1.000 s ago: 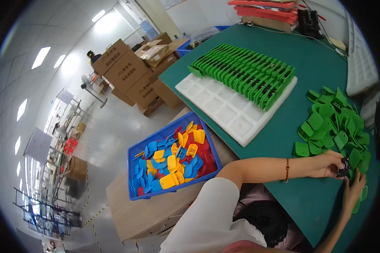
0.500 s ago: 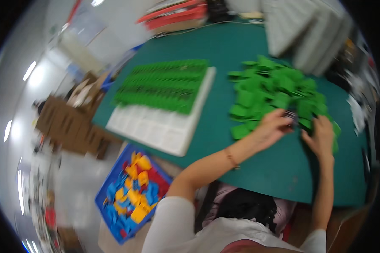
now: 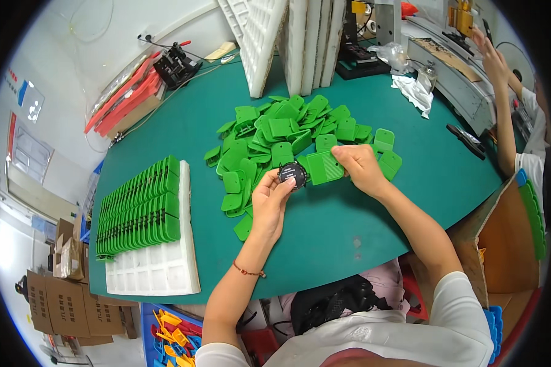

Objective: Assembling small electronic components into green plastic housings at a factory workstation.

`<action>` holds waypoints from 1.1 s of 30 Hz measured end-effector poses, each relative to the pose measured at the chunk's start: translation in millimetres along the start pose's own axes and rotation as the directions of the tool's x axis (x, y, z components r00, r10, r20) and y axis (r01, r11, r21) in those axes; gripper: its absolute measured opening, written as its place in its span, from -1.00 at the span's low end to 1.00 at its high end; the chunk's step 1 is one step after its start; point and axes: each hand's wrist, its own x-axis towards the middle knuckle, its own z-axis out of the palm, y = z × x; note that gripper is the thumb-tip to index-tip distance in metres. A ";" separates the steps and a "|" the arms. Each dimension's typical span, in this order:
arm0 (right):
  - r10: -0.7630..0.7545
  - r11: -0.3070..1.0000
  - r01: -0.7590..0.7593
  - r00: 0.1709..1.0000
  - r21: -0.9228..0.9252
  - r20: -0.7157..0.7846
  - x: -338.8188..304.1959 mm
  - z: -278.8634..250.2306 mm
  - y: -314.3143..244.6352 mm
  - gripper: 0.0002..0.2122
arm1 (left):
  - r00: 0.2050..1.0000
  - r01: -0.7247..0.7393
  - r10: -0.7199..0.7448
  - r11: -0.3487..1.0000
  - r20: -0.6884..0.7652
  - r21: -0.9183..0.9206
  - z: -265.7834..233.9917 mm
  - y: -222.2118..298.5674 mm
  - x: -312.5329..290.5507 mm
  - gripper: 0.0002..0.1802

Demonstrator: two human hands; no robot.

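Observation:
My left hand (image 3: pixel 268 205) is closed on a round black watch case (image 3: pixel 292 175), thumb on its face-like disc. My right hand (image 3: pixel 362 169) pinches a flat green plastic piece (image 3: pixel 324 167) with a ribbed surface. The green piece's left end meets the watch case's right side; whether they are joined I cannot tell. Just beyond both hands lies a loose pile of similar green pieces (image 3: pixel 275 130). To the left, a white foam tray (image 3: pixel 144 278) carries packed rows of upright green pieces (image 3: pixel 142 211) with small dark parts among them.
White foam trays (image 3: pixel 312 46) stand on edge at the back of the green table (image 3: pixel 361 229). A blue bin (image 3: pixel 148 330) of coloured plastic pieces sits low at left. Another person's hand (image 3: pixel 491 58) is raised at far right, near a cardboard box (image 3: pixel 502 235).
The view has swung right and sharpened. My right hand has gone from reaching at the pile to holding a green piece against the dark watch case in my left hand.

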 end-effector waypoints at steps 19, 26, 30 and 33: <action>-0.018 0.994 0.010 0.997 0.107 0.080 -0.9 9.6 7.6 -0.62 | 0.997 0.060 -0.060 0.998 0.043 0.007 -0.3 -1.9 0.1 -0.74; -0.197 0.569 0.125 0.980 -0.813 0.013 3.8 -4.9 19.2 -0.64 | 0.986 0.166 -0.151 0.928 0.069 -0.333 -4.6 3.0 0.2 -0.70; -0.159 0.505 0.269 0.963 -0.820 0.218 -3.9 -1.6 24.5 -0.54 | 0.969 0.249 -0.228 0.899 0.099 -0.360 -6.5 -1.3 1.5 -0.69; -0.171 0.601 0.233 0.972 -0.764 0.161 -1.8 -3.0 19.1 -0.61 | 0.959 0.281 -0.256 0.919 0.123 -0.276 -3.0 -3.2 1.0 -0.69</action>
